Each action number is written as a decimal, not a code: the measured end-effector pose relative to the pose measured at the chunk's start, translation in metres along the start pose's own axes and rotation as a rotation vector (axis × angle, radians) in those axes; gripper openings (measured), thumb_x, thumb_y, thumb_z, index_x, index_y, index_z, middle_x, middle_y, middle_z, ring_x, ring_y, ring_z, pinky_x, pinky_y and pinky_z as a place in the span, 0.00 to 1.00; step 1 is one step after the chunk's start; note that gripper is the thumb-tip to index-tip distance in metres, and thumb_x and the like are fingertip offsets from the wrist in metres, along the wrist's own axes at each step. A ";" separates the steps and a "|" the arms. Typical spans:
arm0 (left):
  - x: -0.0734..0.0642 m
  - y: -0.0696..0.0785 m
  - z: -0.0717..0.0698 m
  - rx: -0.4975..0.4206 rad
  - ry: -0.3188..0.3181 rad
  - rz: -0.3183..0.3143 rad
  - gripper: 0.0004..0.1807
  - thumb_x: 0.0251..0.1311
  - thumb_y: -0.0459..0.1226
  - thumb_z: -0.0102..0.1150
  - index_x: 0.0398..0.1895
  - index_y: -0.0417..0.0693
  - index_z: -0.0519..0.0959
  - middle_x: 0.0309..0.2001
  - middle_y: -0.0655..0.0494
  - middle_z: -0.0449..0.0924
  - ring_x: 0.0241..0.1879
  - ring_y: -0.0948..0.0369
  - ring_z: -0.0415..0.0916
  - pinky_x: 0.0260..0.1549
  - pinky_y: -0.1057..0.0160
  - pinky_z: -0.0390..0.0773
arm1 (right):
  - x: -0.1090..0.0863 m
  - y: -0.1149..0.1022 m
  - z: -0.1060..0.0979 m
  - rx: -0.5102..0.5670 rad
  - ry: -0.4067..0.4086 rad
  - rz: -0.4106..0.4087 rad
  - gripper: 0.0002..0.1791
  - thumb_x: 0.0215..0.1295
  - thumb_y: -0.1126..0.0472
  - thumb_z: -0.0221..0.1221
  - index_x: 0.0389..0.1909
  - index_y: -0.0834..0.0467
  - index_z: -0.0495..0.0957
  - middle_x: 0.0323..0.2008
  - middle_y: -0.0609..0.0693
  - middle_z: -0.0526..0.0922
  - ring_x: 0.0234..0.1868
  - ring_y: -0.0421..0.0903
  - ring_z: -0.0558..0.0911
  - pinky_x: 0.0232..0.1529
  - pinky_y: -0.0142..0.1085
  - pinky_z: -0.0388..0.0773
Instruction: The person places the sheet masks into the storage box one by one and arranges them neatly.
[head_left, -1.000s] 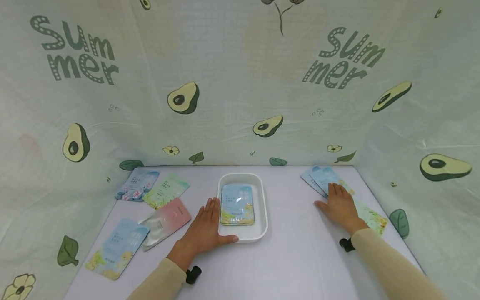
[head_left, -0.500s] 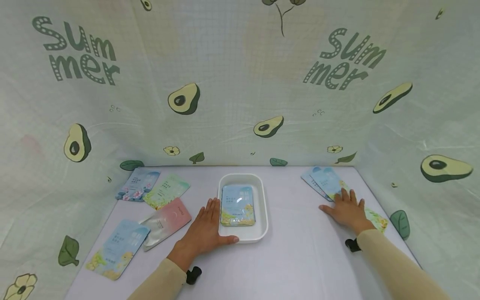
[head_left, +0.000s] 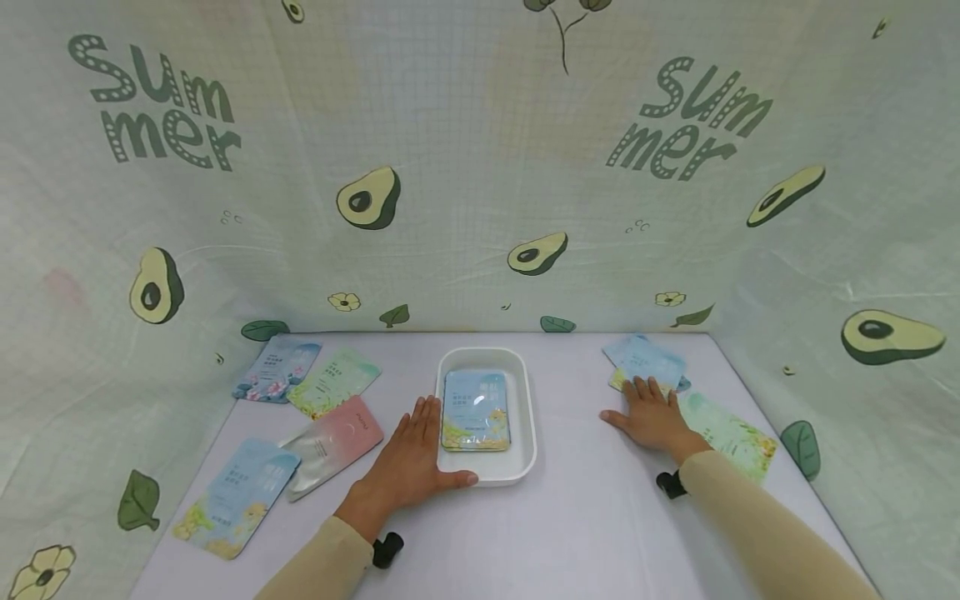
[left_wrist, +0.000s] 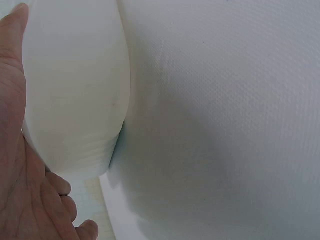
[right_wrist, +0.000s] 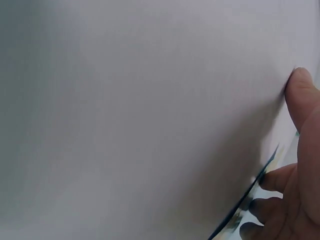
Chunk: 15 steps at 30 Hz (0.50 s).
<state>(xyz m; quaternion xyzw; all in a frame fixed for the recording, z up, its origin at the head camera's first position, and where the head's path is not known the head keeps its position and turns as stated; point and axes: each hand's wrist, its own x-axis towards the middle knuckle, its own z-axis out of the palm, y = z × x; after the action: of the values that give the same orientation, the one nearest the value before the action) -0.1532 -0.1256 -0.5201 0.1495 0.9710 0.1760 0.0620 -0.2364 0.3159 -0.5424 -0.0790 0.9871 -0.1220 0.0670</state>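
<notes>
Here on my left, a pink-and-silver packet [head_left: 341, 442] lies on the surface [head_left: 577, 533]; my left grip [head_left: 405, 461], unclenched, rests straight-fingered against the white tray [head_left: 522, 433]; a blue packet [head_left: 476, 410] sits inside. And my right grip [head_left: 651, 421], fingers relaxed, touches the blue pile [head_left: 651, 362]; a green packet [head_left: 729, 435] lies just beside it.

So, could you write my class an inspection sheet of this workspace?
Surface: white tabletop, finely textured.
Job's things: white tray holding at least one blue packet; overlapping blue packets at right.
Clutter: flowered packet, left green packet, pink-and-silver packet, front-left blue packet, right green packet.
Grips: left grip rests against white tray; right grip touches overlapping blue packets.
Cables: nothing seen.
Surroundings: avocado-print sheet behind and at both sides.
</notes>
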 end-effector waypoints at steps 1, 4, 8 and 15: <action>0.000 0.000 0.000 -0.004 0.000 -0.001 0.76 0.52 0.79 0.61 0.86 0.36 0.41 0.86 0.41 0.41 0.86 0.46 0.35 0.83 0.43 0.48 | 0.001 -0.004 0.002 -0.004 0.000 -0.010 0.54 0.76 0.31 0.52 0.78 0.75 0.56 0.79 0.78 0.49 0.80 0.79 0.45 0.74 0.79 0.37; 0.000 0.000 0.001 -0.011 0.006 -0.004 0.76 0.52 0.78 0.62 0.85 0.36 0.41 0.86 0.41 0.41 0.86 0.46 0.36 0.83 0.43 0.48 | 0.002 -0.018 0.008 -0.013 0.011 -0.044 0.53 0.77 0.31 0.51 0.78 0.75 0.56 0.79 0.78 0.50 0.80 0.78 0.47 0.75 0.77 0.41; 0.001 -0.001 0.002 0.005 0.004 -0.002 0.76 0.52 0.79 0.60 0.86 0.36 0.41 0.86 0.41 0.41 0.86 0.46 0.36 0.83 0.43 0.48 | -0.001 -0.034 0.017 -0.033 0.031 -0.106 0.51 0.77 0.32 0.52 0.79 0.73 0.57 0.79 0.77 0.53 0.80 0.77 0.51 0.75 0.76 0.45; 0.002 -0.001 0.001 0.018 0.004 0.014 0.77 0.51 0.80 0.59 0.85 0.35 0.41 0.86 0.39 0.40 0.86 0.45 0.35 0.83 0.43 0.48 | -0.018 -0.056 0.023 -0.027 0.022 -0.199 0.48 0.77 0.34 0.53 0.79 0.69 0.59 0.80 0.73 0.56 0.81 0.73 0.52 0.76 0.74 0.47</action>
<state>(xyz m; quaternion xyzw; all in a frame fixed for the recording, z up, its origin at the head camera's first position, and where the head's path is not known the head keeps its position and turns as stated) -0.1550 -0.1254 -0.5212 0.1566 0.9716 0.1680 0.0572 -0.2070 0.2597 -0.5483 -0.1764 0.9766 -0.1155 0.0426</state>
